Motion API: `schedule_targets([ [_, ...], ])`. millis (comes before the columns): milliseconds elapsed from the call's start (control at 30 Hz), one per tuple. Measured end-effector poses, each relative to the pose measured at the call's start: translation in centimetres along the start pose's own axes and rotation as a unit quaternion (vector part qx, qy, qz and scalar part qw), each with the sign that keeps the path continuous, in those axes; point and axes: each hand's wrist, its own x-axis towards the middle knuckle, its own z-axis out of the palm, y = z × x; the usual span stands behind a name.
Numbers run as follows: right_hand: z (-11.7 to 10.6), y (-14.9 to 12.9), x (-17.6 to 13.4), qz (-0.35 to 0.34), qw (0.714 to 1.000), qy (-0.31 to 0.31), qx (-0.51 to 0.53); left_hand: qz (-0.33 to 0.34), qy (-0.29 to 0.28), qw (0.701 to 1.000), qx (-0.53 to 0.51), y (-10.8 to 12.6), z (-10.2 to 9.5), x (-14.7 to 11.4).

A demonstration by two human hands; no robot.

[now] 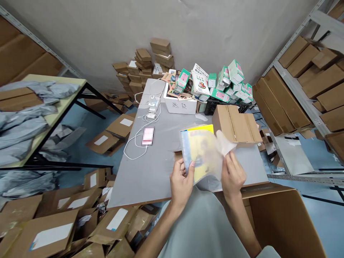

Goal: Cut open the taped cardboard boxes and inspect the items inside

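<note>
My left hand (182,179) grips the lower left edge of a book (197,154) in a cloudy, see-through plastic sleeve, thumb on top. Yellow and blue show through the plastic. At the right, my right hand (233,173) pinches the loose, crumpled end of the plastic sleeve (225,143) and holds it away from the book. A bright yellow edge sticks out behind the sleeve's top. Just beyond my right hand stands a brown cardboard box (236,125) on the grey table (145,179). Part of another cardboard piece (177,154) is hidden behind the book.
A phone (148,136) lies on the table with a white cable and power strip (153,104). A white bin (180,106) of books and several green-and-white boxes (236,71) stand at the back. Cartons (53,229) crowd the floor at left; a large open carton (282,218) sits at right.
</note>
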Motion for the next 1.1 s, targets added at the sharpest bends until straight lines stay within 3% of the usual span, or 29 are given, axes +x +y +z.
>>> schedule_targets([
  [67, 0.0, -1.7, -0.3, -0.029, 0.996, -0.058, 0.060, 0.022, 0.010, 1.000, 0.017, -0.4, 0.4, -0.4],
  [167, 0.3, -4.4, -0.6, -0.002, 0.981, -0.145, 0.126, 0.073, -0.004, 0.995, 0.069, -0.9, 0.8, -1.3],
  [233, 0.4, -5.1, -0.4, 0.049, 0.975, -0.166, 0.139, 0.125, -0.051, 0.986, 0.096, -1.0, 0.9, -1.8],
  [333, 0.1, -4.2, 0.4, 0.157, 0.958, -0.152, 0.184, 0.213, -0.163, 0.957, 0.107, -0.7, 0.8, -1.6],
  [400, -0.3, -2.7, 1.1, 0.233, 0.929, -0.150, 0.247, 0.232, -0.171, 0.951, 0.113, -0.7, 0.4, -0.7],
  [467, -0.8, -1.3, 1.6, 0.308, 0.880, -0.166, 0.322, 0.195, -0.097, 0.970, 0.107, -0.8, -0.3, 0.5],
  [533, -1.2, -0.3, 1.6, 0.374, 0.823, -0.187, 0.383, 0.109, -0.045, 0.991, 0.057, -0.9, -1.2, 1.9],
  [633, -1.1, 0.5, 1.0, 0.425, 0.776, -0.193, 0.424, -0.006, -0.119, 0.993, -0.026, -0.7, -2.3, 3.3],
  [700, -0.8, 0.9, 0.5, 0.428, 0.772, -0.191, 0.429, -0.002, -0.148, 0.989, -0.018, -0.2, -2.8, 3.5],
  [833, 0.2, 1.5, 0.0, 0.423, 0.780, -0.188, 0.420, 0.084, -0.101, 0.990, 0.044, 1.0, -3.0, 2.5],
  [900, 0.7, 1.7, -0.1, 0.419, 0.786, -0.184, 0.415, 0.035, -0.124, 0.992, 0.000, 1.4, -3.1, 1.9],
  [1000, 1.2, 2.2, -0.5, 0.401, 0.817, -0.158, 0.383, -0.086, -0.216, 0.970, -0.075, 1.5, -3.3, 1.3],
  [1100, 1.5, 2.6, -1.0, 0.382, 0.854, -0.136, 0.327, -0.115, -0.273, 0.953, -0.072, 1.3, -3.4, 1.4],
])
